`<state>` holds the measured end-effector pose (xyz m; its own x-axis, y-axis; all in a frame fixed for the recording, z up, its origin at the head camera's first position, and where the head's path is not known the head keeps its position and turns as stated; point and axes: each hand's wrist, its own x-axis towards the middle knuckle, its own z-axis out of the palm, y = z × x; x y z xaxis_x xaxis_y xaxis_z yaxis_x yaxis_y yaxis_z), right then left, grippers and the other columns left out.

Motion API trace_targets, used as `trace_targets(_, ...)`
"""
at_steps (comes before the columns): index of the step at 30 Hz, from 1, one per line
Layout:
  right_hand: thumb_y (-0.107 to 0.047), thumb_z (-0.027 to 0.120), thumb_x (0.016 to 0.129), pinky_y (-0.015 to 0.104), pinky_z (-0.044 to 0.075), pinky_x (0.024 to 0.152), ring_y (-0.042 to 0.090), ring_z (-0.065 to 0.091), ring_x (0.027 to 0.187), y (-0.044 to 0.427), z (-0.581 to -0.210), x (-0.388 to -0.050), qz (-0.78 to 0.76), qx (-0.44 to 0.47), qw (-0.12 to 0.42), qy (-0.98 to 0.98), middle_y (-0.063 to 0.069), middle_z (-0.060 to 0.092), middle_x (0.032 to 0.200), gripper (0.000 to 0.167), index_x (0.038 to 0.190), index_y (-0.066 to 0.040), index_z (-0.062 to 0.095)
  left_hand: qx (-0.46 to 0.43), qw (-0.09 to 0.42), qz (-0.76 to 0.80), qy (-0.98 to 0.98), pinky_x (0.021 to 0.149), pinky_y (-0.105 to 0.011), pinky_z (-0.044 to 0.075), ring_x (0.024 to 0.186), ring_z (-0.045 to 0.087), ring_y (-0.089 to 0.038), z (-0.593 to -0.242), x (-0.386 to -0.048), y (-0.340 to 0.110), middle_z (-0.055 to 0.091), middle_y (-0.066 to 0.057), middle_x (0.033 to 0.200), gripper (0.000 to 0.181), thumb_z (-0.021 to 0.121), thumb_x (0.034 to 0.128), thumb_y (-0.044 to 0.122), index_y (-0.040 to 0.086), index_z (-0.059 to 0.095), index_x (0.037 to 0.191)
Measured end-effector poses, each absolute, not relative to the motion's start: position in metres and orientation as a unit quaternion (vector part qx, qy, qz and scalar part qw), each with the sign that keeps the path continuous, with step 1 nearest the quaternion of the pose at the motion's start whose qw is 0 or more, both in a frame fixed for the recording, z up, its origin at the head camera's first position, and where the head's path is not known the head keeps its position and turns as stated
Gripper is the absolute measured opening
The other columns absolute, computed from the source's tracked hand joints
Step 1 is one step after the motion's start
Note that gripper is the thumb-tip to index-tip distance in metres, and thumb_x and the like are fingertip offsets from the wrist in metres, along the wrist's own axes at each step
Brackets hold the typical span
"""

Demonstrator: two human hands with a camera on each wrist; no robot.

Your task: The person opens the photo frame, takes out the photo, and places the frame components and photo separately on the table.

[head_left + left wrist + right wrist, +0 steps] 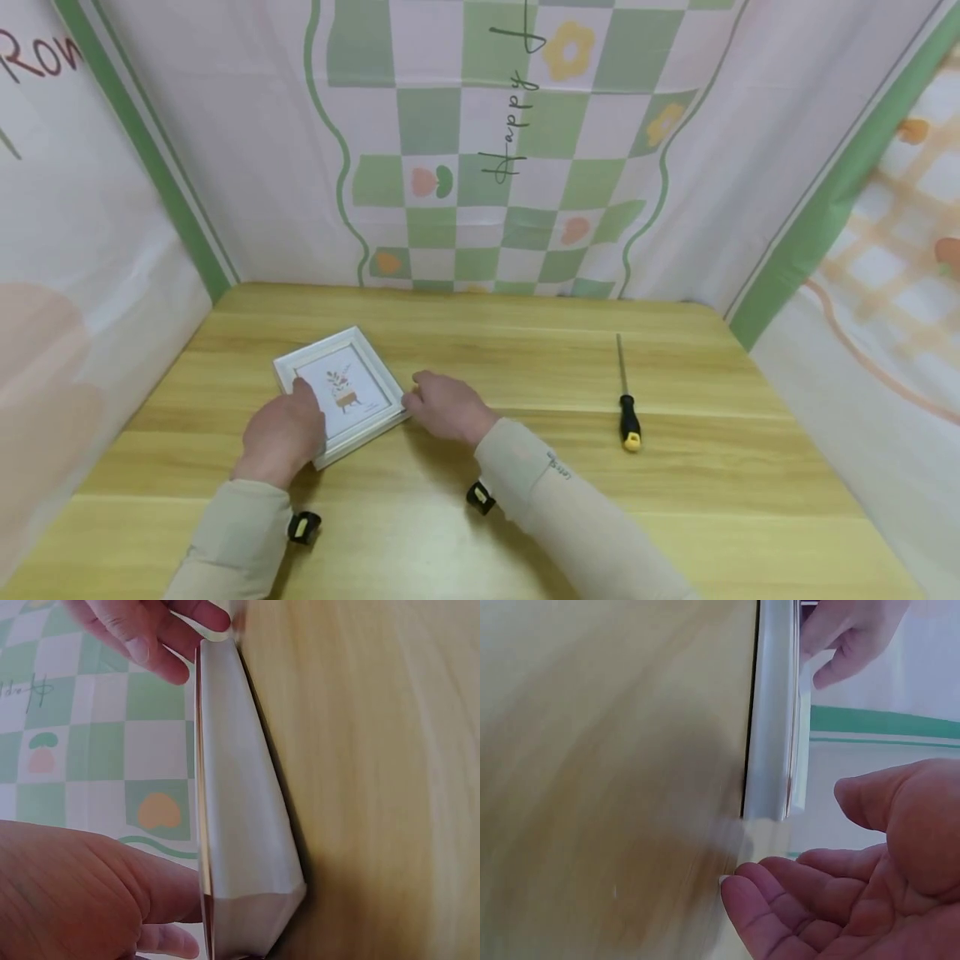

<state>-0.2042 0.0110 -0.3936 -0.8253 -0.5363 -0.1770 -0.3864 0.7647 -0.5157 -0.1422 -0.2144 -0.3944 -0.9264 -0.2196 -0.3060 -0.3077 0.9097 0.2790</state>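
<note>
A white picture frame [381, 367] lies face up on the left part of the table, turned at an angle, with a print of a potted plant [345, 398] inside. My left hand [285, 429] grips its left side; in the left wrist view that hand [82, 892] reaches over the face, and some fingertips are hidden. Beside the right corner is my right hand [450, 408]. From the right wrist, its fingers [802, 900] and thumb look loosely bent and spread, apart from the frame's end [772, 712], holding nothing.
A screwdriver [629, 417] with a black and yellow handle lies on the right of the wooden table [712, 467], its shaft pointing away. Printed cloth [427, 117] hangs behind the table and along both sides.
</note>
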Motion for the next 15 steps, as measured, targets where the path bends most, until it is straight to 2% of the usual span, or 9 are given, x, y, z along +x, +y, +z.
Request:
trace_targets(3,-0.029,0.048,0.109,0.037,0.055,0.09,0.02,0.066,0.095,0.008,-0.394,-0.202,-0.245,-0.259,0.166,0.919,0.008,0.072,0.109,0.035,0.127,-0.003,0.063,-0.134,0.133,0.165,0.968,0.087,-0.059,0.053,0.096,0.062,-0.043,-0.396,-0.142,-0.213,0.054,-0.046,0.131,0.064,0.038,0.1063,0.011,-0.02,0.013,0.156)
trace_targets(5,-0.028,0.049,0.109,0.032,0.051,0.072,0.016,0.057,0.074,0.007,-0.395,-0.2,-0.253,-0.264,0.169,0.915,0.001,0.065,0.089,0.024,0.109,-0.009,0.063,-0.133,0.132,0.167,0.968,0.087,-0.059,0.053,0.096,0.062,-0.043,-0.396,-0.142,-0.212,0.053,-0.046,0.132,0.063,0.038,0.1064,0.012,-0.02,0.014,0.156)
trace_targets(7,-0.028,0.051,0.109,0.029,0.045,0.061,0.014,0.051,0.065,0.007,-0.395,-0.199,-0.261,-0.265,0.173,0.912,-0.001,0.06,0.08,0.02,0.098,-0.013,0.059,-0.131,0.131,0.168,0.968,0.089,-0.06,0.052,0.099,0.062,-0.045,-0.397,-0.142,-0.212,0.052,-0.047,0.133,0.063,0.037,0.1069,0.012,-0.02,0.014,0.156)
trace_targets(12,-0.029,0.051,0.108,0.028,0.043,0.06,0.013,0.051,0.066,0.008,-0.393,-0.194,-0.262,-0.259,0.172,0.914,-0.002,0.056,0.079,0.019,0.097,-0.014,0.057,-0.133,0.129,0.172,0.968,0.09,-0.06,0.052,0.099,0.061,-0.043,-0.399,-0.142,-0.21,0.049,-0.046,0.138,0.061,0.034,0.1087,0.014,-0.019,0.014,0.157)
trace_targets(14,-0.03,0.05,0.108,0.03,0.047,0.066,0.015,0.056,0.072,0.009,-0.392,-0.192,-0.264,-0.256,0.171,0.914,0.0,0.061,0.086,0.019,0.103,-0.014,0.058,-0.131,0.125,0.173,0.968,0.089,-0.059,0.052,0.098,0.06,-0.042,-0.399,-0.142,-0.21,0.049,-0.046,0.139,0.061,0.033,0.1093,0.015,-0.018,0.015,0.157)
trace_targets(15,-0.03,0.049,0.109,0.031,0.051,0.072,0.016,0.061,0.08,0.01,-0.391,-0.191,-0.267,-0.253,0.172,0.914,0.001,0.066,0.095,0.021,0.111,-0.012,0.061,-0.129,0.122,0.172,0.969,0.088,-0.059,0.052,0.097,0.06,-0.042,-0.399,-0.142,-0.21,0.049,-0.046,0.138,0.06,0.033,0.1094,0.015,-0.018,0.015,0.157)
